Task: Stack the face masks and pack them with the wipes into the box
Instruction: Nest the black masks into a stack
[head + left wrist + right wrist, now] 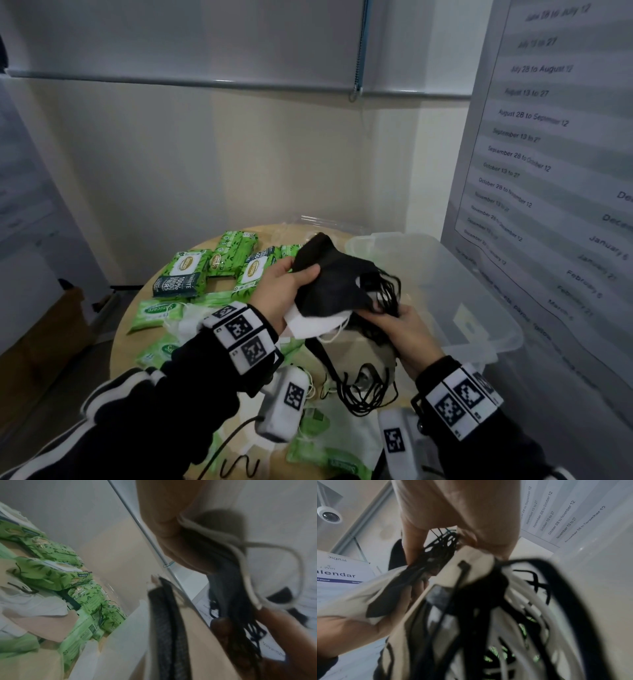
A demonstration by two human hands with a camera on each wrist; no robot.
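The round wooden bench (125,329) is crowded: green wipe packs (185,274) cover its far left part, and more green packs (154,313) with loose white masks (186,323) lie nearer. The clear plastic box (479,308) stands at the right with its mouth unobstructed from above. A grey wall panel with printed dates (548,154) rises close behind the box, closing off its right side. A bundle of black and white masks (335,291) with dangling black ear loops (363,394) hangs just left of the box, over the bench's middle.
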